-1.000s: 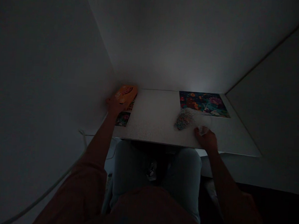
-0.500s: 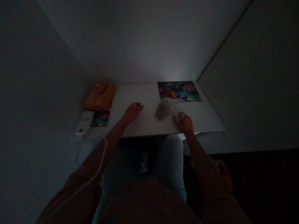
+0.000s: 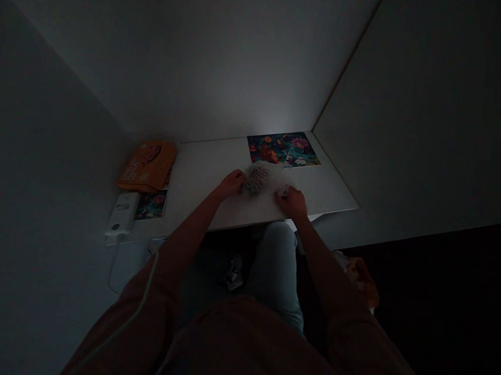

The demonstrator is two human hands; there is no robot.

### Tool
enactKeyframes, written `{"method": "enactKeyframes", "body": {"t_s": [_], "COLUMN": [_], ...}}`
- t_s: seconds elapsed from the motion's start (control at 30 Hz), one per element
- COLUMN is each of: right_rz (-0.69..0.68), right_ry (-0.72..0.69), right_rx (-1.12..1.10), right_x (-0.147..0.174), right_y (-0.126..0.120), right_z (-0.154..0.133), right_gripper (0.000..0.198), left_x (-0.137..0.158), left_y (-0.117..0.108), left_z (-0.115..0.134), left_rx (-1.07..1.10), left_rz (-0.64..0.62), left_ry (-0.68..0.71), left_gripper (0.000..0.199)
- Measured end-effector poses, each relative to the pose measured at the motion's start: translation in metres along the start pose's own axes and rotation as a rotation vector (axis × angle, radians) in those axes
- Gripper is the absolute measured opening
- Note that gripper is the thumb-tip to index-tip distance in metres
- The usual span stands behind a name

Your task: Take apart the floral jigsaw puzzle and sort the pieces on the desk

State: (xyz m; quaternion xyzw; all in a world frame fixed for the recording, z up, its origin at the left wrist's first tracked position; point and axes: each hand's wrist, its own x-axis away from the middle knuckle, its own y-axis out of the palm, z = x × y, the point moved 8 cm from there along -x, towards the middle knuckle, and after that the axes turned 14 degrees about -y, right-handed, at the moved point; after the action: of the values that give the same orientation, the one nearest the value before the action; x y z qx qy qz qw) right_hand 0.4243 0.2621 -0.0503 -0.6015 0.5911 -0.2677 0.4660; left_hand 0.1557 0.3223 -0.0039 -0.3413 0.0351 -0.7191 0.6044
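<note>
A clear plastic bag (image 3: pixel 257 178) with many small multicoloured pieces bunched in its left part lies on the white tabletop (image 3: pixel 201 162). My right hand (image 3: pixel 292 201) is closed on the loose crumpled plastic at the bag's right end. At the opposite end, my left hand (image 3: pixel 233 183) has its fingers curled against the filled side of the bag and appears to pinch its edge. The dim light hides the exact fingertip contact and the kind of pieces inside.
Behind the bag lies a colourful illustrated sheet (image 3: pixel 284 149). An orange pouch (image 3: pixel 148 165), a white device with a cable (image 3: pixel 123 213) and another dark patterned picture (image 3: pixel 151 204) are at the left. Walls border the table. An orange-and-white item (image 3: pixel 361 280) sits low at right.
My left hand has moved right to the bag's filled side. My right hand keeps hold of the bag's loose end. The whole view has shifted slightly.
</note>
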Motion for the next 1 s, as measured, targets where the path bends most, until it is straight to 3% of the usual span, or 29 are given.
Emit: {"method": "enactKeyframes", "body": {"t_s": [0.1,0.2,0.37,0.47,0.77,1.0], "right_rz": [0.003,0.01,0.027,0.036,0.048,0.057], "right_ry": [-0.017,-0.035,-0.029,-0.026,-0.025,-0.029], "right_rx": [-0.037,-0.065,-0.09,-0.108,-0.119,-0.113], "right_x": [0.0,-0.001,0.001,0.002,0.003,0.003], "right_y": [-0.004,-0.008,-0.011,-0.01,-0.011,-0.009], "right_z": [-0.004,-0.008,-0.009,-0.008,-0.007,-0.004], "right_gripper": [0.017,0.022,0.023,0.022,0.022,0.022], "left_x": [0.011,0.021,0.045,0.055,0.043,0.041], "left_y": [-0.038,-0.091,-0.185,-0.229,-0.318,-0.359], "left_z": [0.001,0.0,0.002,0.005,0.027,0.024], "left_rx": [0.047,0.034,-0.119,-0.183,-0.346,-0.134], "left_rz": [0.093,0.189,0.412,0.512,0.753,0.83], "left_ry": [0.035,0.042,0.095,0.113,0.217,0.21], "left_gripper": [0.015,0.016,0.02,0.018,0.018,0.015]}}
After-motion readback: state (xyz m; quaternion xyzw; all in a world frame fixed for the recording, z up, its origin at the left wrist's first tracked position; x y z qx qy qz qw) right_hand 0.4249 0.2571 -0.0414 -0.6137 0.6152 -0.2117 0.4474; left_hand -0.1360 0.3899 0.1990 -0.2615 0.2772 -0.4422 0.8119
